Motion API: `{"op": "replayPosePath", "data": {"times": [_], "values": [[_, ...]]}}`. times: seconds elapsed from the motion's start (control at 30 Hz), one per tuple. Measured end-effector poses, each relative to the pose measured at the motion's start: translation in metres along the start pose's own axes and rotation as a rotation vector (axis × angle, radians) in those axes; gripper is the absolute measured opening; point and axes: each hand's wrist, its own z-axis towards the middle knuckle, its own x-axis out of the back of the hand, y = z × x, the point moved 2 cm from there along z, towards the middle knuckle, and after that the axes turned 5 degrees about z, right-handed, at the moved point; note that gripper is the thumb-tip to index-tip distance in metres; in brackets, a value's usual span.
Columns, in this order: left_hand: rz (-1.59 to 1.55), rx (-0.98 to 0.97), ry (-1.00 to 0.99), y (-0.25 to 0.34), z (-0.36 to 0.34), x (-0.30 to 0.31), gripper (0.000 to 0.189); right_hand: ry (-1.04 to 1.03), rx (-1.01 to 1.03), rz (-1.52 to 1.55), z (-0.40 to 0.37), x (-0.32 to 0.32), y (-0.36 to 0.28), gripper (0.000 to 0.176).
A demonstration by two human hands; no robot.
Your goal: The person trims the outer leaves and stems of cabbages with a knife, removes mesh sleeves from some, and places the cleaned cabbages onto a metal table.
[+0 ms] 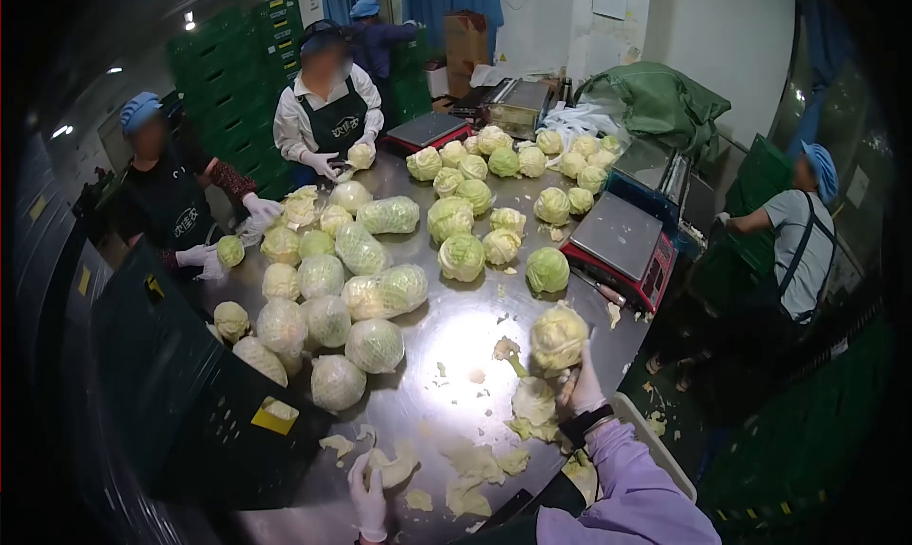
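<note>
"Your right hand (583, 385) curls round the low side of a pale cabbage (559, 336), doesn't it?"

"Yes. You have that pale cabbage over the right side of the shiny table (456, 307), near the red scale (617, 241)."

"And your left hand (369, 503)?"

"It touches a loose leaf (395, 464), near the dark crate (218, 393). I can't tell if your hand pinches that leaf."

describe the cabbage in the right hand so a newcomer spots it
Find the metal table, then the red scale at its right edge. Nearer the camera, the right hand holds the cabbage, the only one beside a purple sleeve.
</note>
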Motion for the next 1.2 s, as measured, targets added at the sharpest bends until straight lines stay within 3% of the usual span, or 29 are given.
{"op": "replayPosePath", "data": {"times": [0.1, 0.17, 0.2, 0.27, 0.33, 0.4, 0.43, 0.47, 0.5, 0.53, 0.57, 0.6, 0.63, 0.67, 0.7, 0.77, 0.8, 0.87, 0.93, 1.0, 1.07, 1.1, 1.13, 1.17, 1.2], "values": [[0.116, -0.023, 0.103, -0.024, 0.011, 0.0, 0.047, 0.248, 0.247, -0.167, 0.047, 0.01, -0.033, 0.049], [0.397, -0.103, 0.091, -0.013, 0.013, 0.002, 0.046, 0.291, 0.344, -0.204, 0.102, 0.031, -0.035, 0.047], [0.394, -0.098, 0.093, -0.028, 0.015, -0.001, 0.046, 0.334, 0.437, -0.238, 0.121, 0.037, -0.036, 0.046], [0.677, -0.341, -0.108, -0.067, 0.013, -0.013, 0.05, 0.316, 0.385, -0.22, 0.122, -0.018, -0.029, 0.044], [0.646, -0.301, -0.043, -0.028, 0.004, -0.038, 0.053, 0.363, 0.551, -0.192, 0.178, -0.024, -0.013, 0.043], [0.535, -0.305, -0.116, -0.017, 0.002, -0.054, 0.055, 0.308, 0.524, -0.072, 0.208, -0.053, -0.012, 0.068], [0.592, -0.488, 0.024, 0.022, 0.01, -0.06, 0.05, 0.275, 0.594, -0.15, 0.222, -0.063, -0.019, 0.065], [0.638, -0.403, -0.009, 0.021, 0.012, -0.071, 0.052, 0.24, 0.654, -0.231, 0.233, -0.074, -0.022, 0.062], [0.689, -0.305, -0.042, 0.013, 0.013, -0.083, 0.054, 0.266, 0.507, -0.24, 0.235, -0.082, -0.028, 0.053], [0.639, -0.295, -0.141, 0.015, 0.023, -0.101, 0.067, 0.218, 0.474, -0.34, 0.232, -0.087, -0.033, 0.04], [0.581, -0.283, -0.23, 0.027, 0.035, -0.116, 0.079, 0.197, 0.422, -0.438, 0.206, -0.1, -0.032, 0.041], [0.514, -0.242, -0.306, 0.049, 0.042, -0.127, 0.074, 0.167, 0.382, -0.529, 0.188, -0.114, -0.029, 0.042], [0.439, -0.208, -0.378, 0.066, 0.042, -0.143, 0.068, 0.079, 0.49, -0.678, 0.192, -0.106, -0.017, 0.042], [0.409, -0.543, -0.312, 0.069, 0.036, -0.168, 0.062, -0.016, 0.605, -0.823, 0.189, -0.098, -0.004, 0.042], [0.376, -0.878, -0.237, 0.072, 0.028, -0.194, 0.057, -0.118, 0.423, -0.948, 0.172, -0.098, 0.004, 0.045], [0.532, -0.652, -0.936, 0.107, 0.013, -0.226, 0.038, -0.29, 0.291, -1.101, 0.125, -0.118, 0.019, 0.042], [0.526, -0.632, -0.92, 0.089, -0.003, -0.241, 0.038, -0.375, 0.234, -1.126, 0.111, -0.112, 0.03, 0.042], [-0.276, -0.705, -1.018, 0.042, -0.052, -0.27, 0.046, -0.635, 0.445, -1.476, 0.088, -0.081, 0.033, 0.04], [-0.126, -0.297, -1.433, 0.07, -0.023, -0.219, 0.054, -0.733, 0.53, -1.823, 0.059, -0.021, 0.031, 0.033], [-0.135, -0.345, -1.074, 0.069, 0.012, -0.159, 0.051, -0.704, 0.066, -1.912, 0.016, 0.025, 0.009, 0.027], [-0.221, 0.013, -0.799, 0.048, 0.049, -0.1, 0.042, -0.712, -0.399, -1.836, -0.005, 0.079, -0.026, 0.021], [-0.312, 0.098, -0.542, 0.019, 0.061, -0.078, 0.037, -0.809, -0.453, -1.856, -0.007, 0.082, -0.045, 0.021], [-0.356, 0.313, -0.301, 0.019, 0.072, -0.044, 0.037, -0.908, -0.506, -1.869, -0.014, 0.079, -0.057, 0.02], [-0.338, 0.254, -0.059, 0.002, 0.081, -0.031, 0.036, -0.815, -0.36, -1.942, -0.016, 0.031, -0.056, 0.023], [-0.316, 0.189, 0.175, -0.015, 0.088, -0.027, 0.035, -0.917, -0.024, -1.826, 0.002, 0.009, -0.048, 0.027]]}}
